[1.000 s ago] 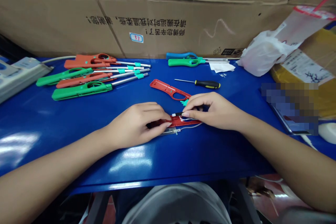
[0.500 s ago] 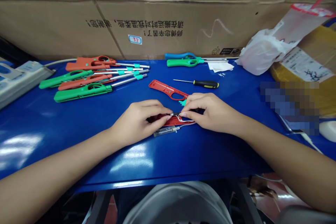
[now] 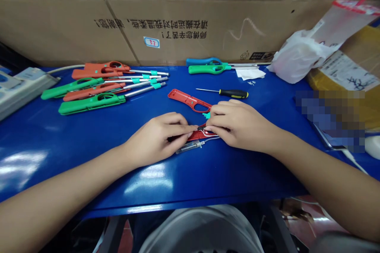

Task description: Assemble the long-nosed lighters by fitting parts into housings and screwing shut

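My left hand (image 3: 158, 136) and my right hand (image 3: 237, 123) meet at the middle of the blue table (image 3: 59, 146), both with fingers pinched on an opened red lighter half (image 3: 199, 134) with thin white wires. A clear slim tube (image 3: 188, 148) lies just below it. The other red lighter shell (image 3: 190, 101) lies empty just behind my hands, with a small teal part (image 3: 206, 115) at its near end.
Several finished green and orange long-nosed lighters (image 3: 101, 87) lie at the back left. A blue and a green lighter (image 3: 209, 66) and a black-handled screwdriver (image 3: 228, 93) lie behind. Cardboard boxes (image 3: 166, 19) wall the back; a white plastic bag (image 3: 299, 55) sits right.
My hands have closed in on each other over the red half. The small black-and-white piece between my fingertips is now hidden under them.
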Demonstrator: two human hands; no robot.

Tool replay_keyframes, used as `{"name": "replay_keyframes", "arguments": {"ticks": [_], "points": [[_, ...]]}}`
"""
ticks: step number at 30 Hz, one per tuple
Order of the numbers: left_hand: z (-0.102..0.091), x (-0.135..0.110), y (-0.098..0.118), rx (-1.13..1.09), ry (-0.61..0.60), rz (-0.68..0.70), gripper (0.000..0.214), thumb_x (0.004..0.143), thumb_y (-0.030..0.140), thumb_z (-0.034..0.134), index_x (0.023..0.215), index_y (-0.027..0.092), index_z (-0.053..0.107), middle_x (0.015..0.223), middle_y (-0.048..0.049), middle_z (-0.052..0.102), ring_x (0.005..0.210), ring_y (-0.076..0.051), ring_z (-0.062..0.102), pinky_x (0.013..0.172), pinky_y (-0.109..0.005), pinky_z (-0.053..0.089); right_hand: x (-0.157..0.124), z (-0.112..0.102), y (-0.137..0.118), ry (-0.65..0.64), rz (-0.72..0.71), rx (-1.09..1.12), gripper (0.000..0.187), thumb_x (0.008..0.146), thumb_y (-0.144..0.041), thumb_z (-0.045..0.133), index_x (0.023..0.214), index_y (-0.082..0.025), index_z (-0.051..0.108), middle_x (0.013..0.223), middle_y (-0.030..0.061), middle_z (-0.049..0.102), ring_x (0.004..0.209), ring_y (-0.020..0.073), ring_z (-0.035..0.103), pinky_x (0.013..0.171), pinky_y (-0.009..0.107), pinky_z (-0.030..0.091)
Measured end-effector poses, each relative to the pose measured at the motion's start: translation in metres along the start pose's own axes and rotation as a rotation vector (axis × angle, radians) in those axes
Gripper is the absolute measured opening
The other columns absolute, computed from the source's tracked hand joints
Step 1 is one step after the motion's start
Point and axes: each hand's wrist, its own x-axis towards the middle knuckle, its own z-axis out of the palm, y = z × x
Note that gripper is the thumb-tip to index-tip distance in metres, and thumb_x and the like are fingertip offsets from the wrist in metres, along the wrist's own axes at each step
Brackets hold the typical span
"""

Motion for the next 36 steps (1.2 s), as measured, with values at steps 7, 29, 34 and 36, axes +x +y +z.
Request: {"name": "replay_keyframes", "arguments": {"ticks": [7, 29, 34, 36], "points": [[-0.002, 0.000, 0.001, 0.060, -0.098, -0.022, 0.031, 0.104, 0.020, 0.052, 0.126, 0.015, 0.073, 0.102, -0.0077, 0.068, 0.092, -0.017, 0.065, 0.083, -0.029, 0.055, 0.001, -0.003, 0.002, -0.058, 0.025, -0.009, 0.025, 0.103, -0.024, 0.052, 0.089, -0.019, 0.072, 0.090, 0.0036, 0.070, 0.085, 0.0193, 0.058, 0.074, 0.034, 0.032], [-0.003, 0.002, 0.002, 0.117, -0.149, 0.011, 0.033, 0.104, 0.022, 0.051, 0.131, 0.017, 0.070, 0.101, -0.0094, 0.068, 0.092, -0.018, 0.064, 0.082, -0.031, 0.056, 0.008, -0.007, -0.003, -0.163, 0.225, 0.172, 0.028, 0.098, -0.032, 0.061, 0.074, -0.019, 0.060, 0.080, 0.0003, 0.063, 0.070, 0.0134, 0.053, 0.064, 0.029, 0.029], [-0.007, 0.001, 0.004, 0.177, -0.203, 0.004, 0.035, 0.106, 0.023, 0.048, 0.134, 0.018, 0.069, 0.104, -0.0098, 0.066, 0.091, -0.019, 0.063, 0.080, -0.031, 0.056, 0.004, -0.011, 0.011, 0.060, 0.306, 0.246, 0.031, 0.100, -0.036, 0.057, 0.074, -0.019, 0.059, 0.075, 0.0001, 0.061, 0.070, 0.0135, 0.054, 0.064, 0.028, 0.035], [-0.009, 0.001, 0.006, 0.212, -0.219, 0.006, 0.035, 0.107, 0.025, 0.047, 0.133, 0.019, 0.070, 0.104, -0.0097, 0.066, 0.089, -0.019, 0.063, 0.078, -0.032, 0.055, 0.001, -0.012, 0.016, 0.089, 0.338, 0.146, 0.021, 0.098, -0.032, 0.058, 0.084, -0.019, 0.065, 0.083, 0.0019, 0.065, 0.075, 0.0152, 0.057, 0.066, 0.029, 0.037]]}}
